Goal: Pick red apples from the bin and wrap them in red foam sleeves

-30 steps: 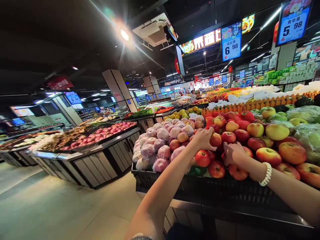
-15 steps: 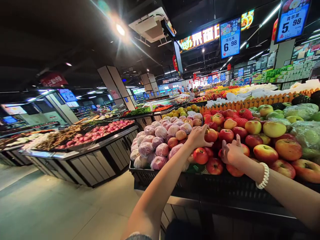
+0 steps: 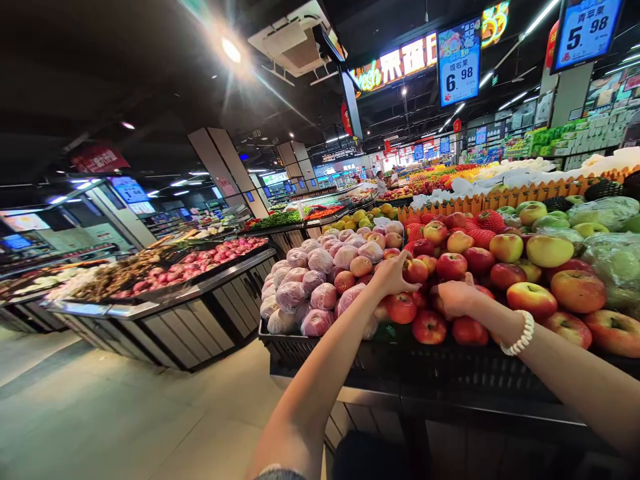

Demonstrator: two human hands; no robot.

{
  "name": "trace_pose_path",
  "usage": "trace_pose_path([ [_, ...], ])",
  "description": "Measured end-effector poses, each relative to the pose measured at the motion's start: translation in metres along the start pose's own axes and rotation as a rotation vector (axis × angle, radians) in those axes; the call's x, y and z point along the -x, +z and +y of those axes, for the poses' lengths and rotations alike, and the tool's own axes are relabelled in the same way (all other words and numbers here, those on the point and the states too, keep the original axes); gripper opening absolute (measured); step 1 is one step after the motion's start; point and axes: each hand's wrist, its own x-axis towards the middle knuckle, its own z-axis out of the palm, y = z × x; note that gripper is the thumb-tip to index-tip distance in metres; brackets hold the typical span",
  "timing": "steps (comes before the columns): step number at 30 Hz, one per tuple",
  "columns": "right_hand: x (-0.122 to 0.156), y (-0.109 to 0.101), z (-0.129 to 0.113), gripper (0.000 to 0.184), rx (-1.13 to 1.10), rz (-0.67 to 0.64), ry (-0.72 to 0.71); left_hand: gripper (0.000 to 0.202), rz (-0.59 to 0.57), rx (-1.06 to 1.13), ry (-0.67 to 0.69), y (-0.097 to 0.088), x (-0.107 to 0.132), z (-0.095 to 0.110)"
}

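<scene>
My left hand (image 3: 391, 276) is curved around the left side of a red apple (image 3: 415, 271) at the edge of the apple pile, thumb below and fingers behind it. My right hand (image 3: 456, 297), with a pale coiled band (image 3: 520, 333) on its wrist, reaches into the same pile with its fingers bent down. What those fingers close on is hidden behind the hand. Red apples lie around both hands, among them one in front (image 3: 429, 327) and one just above the right hand (image 3: 451, 265). Foam-netted apples (image 3: 483, 238) sit farther back.
Wrapped pinkish fruit (image 3: 324, 296) fills the left side of the black crate (image 3: 295, 343). Green apples and a bagged bundle (image 3: 613, 263) lie at the right. A low orange fence (image 3: 520, 193) runs behind. Across the aisle stands another produce counter (image 3: 195, 330); price screens (image 3: 459, 63) hang overhead.
My right hand has turned and moved slightly left, its raised fingers now bent down into the apples. My left hand stays at its apple, shifted only slightly.
</scene>
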Motion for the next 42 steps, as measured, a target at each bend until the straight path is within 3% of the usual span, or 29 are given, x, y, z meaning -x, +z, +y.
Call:
trace_pose_path([
  [3, 0.033, -0.019, -0.012, 0.037, 0.083, 0.010, -0.011, 0.071, 0.003, 0.008, -0.005, 0.003, -0.001, -0.001],
  [9, 0.115, -0.032, -0.001, 0.026, 0.008, 0.542, -0.171, 0.072, -0.060, -0.022, -0.004, -0.006, -0.003, 0.008],
  [13, 0.138, -0.025, 0.017, 0.028, 0.035, 0.659, -0.090, 0.082, -0.189, -0.112, 0.038, -0.008, -0.008, 0.027],
  [17, 0.133, -0.018, 0.022, 0.036, 0.105, 0.674, -0.002, 0.084, -0.306, -0.202, 0.105, 0.000, -0.019, 0.043],
  [21, 0.111, -0.019, 0.025, 0.044, 0.214, 0.555, 0.029, 0.086, -0.336, -0.228, 0.084, -0.005, -0.014, 0.055],
  [24, 0.091, -0.026, 0.034, 0.056, 0.211, 0.437, -0.033, 0.059, -0.219, -0.236, 0.055, -0.011, 0.011, 0.075],
  [27, 0.077, -0.034, 0.048, 0.037, 0.158, 0.398, -0.025, 0.029, -0.162, -0.205, 0.101, -0.002, 0.045, 0.106],
  [30, 0.074, -0.038, 0.062, 0.033, 0.123, 0.537, 0.051, 0.035, -0.218, -0.183, 0.178, 0.024, 0.070, 0.129],
  [35, 0.082, -0.031, 0.076, 0.088, -0.027, 0.787, 0.098, 0.049, -0.272, -0.193, 0.289, 0.061, 0.065, 0.132],
  [38, 0.084, -0.026, 0.077, 0.087, -0.004, 0.894, 0.112, 0.046, -0.345, -0.193, 0.367, 0.062, 0.047, 0.121],
  [42, 0.083, -0.022, 0.077, 0.068, 0.065, 0.996, 0.069, 0.049, -0.429, -0.189, 0.418, 0.053, 0.029, 0.111],
])
